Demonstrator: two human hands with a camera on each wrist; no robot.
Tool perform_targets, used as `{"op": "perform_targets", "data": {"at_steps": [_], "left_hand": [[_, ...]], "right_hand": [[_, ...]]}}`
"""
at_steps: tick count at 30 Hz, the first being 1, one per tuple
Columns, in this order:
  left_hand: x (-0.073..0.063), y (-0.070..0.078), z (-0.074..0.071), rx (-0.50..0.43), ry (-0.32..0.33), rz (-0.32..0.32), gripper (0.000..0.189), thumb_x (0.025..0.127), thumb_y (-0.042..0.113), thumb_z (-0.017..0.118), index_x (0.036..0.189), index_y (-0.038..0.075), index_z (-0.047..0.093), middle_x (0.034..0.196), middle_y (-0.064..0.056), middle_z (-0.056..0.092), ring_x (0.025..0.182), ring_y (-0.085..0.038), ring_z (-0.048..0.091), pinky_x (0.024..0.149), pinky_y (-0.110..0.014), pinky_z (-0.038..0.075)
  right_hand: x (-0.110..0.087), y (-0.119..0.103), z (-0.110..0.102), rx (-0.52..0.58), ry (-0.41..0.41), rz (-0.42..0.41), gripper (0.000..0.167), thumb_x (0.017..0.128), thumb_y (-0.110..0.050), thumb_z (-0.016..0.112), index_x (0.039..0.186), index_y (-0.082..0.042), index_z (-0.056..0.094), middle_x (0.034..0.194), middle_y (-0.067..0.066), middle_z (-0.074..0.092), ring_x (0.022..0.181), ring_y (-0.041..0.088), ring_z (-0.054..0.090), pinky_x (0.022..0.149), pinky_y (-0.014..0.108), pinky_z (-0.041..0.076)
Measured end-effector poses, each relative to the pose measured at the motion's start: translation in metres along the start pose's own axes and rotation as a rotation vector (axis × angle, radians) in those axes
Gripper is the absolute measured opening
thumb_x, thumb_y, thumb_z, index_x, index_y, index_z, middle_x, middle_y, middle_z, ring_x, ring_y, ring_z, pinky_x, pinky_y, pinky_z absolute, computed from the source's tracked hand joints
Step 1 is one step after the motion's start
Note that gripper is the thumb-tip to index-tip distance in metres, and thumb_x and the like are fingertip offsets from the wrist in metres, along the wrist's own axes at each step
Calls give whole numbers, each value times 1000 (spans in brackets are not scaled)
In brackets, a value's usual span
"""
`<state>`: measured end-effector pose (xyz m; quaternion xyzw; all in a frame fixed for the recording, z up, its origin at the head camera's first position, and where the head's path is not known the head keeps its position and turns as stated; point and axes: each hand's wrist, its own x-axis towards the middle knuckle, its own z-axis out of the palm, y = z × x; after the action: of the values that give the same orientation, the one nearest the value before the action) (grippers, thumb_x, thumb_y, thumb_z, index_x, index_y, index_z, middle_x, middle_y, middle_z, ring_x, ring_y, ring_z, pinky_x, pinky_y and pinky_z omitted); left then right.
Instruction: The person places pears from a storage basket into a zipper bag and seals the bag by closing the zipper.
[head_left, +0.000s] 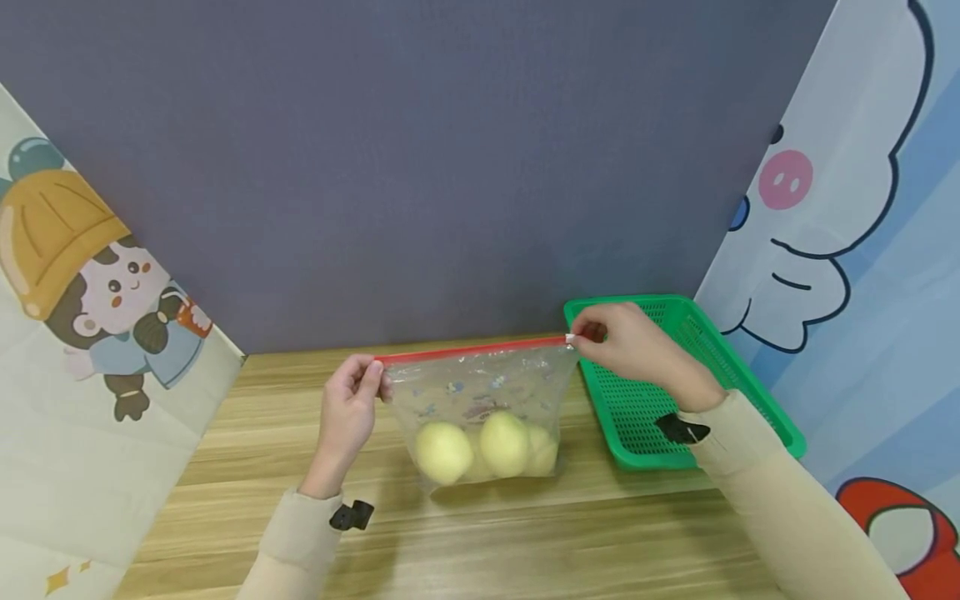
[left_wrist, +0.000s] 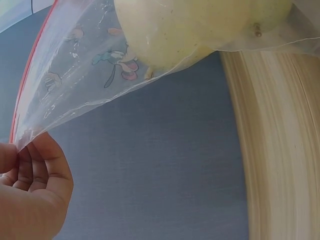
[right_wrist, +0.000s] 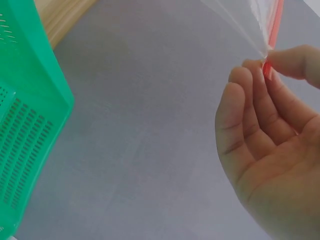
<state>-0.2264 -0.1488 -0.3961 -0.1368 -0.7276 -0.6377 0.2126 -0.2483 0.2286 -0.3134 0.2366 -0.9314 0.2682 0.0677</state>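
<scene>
A clear zip bag (head_left: 480, 383) with a red strip along its top and small printed figures holds several pale yellow pears (head_left: 444, 452). Stems and fine specks show on the pears (left_wrist: 170, 30) in the left wrist view. My left hand (head_left: 352, 408) pinches the bag's top left corner between thumb and fingers. At the other end of the red strip, by a small white slider (head_left: 570, 339), my right hand (head_left: 630, 346) pinches the corner. The strip is stretched nearly straight between both hands. Whether the bag's bottom touches the table cannot be told.
A green plastic basket (head_left: 622, 454) with slotted walls stands on the wooden table (head_left: 525, 550), right of the bag and partly under my right forearm. A grey-blue panel (head_left: 450, 167) rises behind the table. Printed cartoon panels flank both sides.
</scene>
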Motion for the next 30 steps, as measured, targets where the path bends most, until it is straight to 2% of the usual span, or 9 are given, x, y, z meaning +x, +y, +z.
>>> {"op": "perform_targets", "data": {"at_steps": [8,17,20,25,30], "left_hand": [[1,0,0,4,-6,1,20,105,3,52,99,-15,59,81,-19,61,65,-12,60,62,-21,55],[6,5,-6,50,-55,-80,12,103,1,54,109,-8,59,88,-20,60,70,-14,59,64,-23,55],[8,8,-8,41,-78,-83,12,103,1,56,110,-8,58,90,-22,60,72,-15,59,65,-24,55],[13,12,-12,58,-142,-77,15,102,5,60,110,-7,60,90,-24,61,72,-15,61,66,-26,57],[23,15,-13,89,-177,-101,14,103,5,58,110,-7,60,91,-23,61,73,-16,61,68,-26,58]], "right_hand": [[-2,0,-1,18,3,7,9,98,-16,67,100,-10,73,87,-3,68,79,14,61,72,36,53],[0,3,7,111,-49,59,18,98,-21,69,112,-10,69,95,0,69,86,16,63,73,36,53],[1,2,8,134,-60,66,20,97,-20,70,113,-8,70,95,1,70,83,17,63,69,35,53],[6,2,10,150,-38,78,9,98,-16,67,104,-10,71,89,2,69,75,19,62,66,35,52],[13,4,9,168,-40,109,9,100,-17,66,105,-11,69,85,5,66,69,22,57,62,36,50]]}}
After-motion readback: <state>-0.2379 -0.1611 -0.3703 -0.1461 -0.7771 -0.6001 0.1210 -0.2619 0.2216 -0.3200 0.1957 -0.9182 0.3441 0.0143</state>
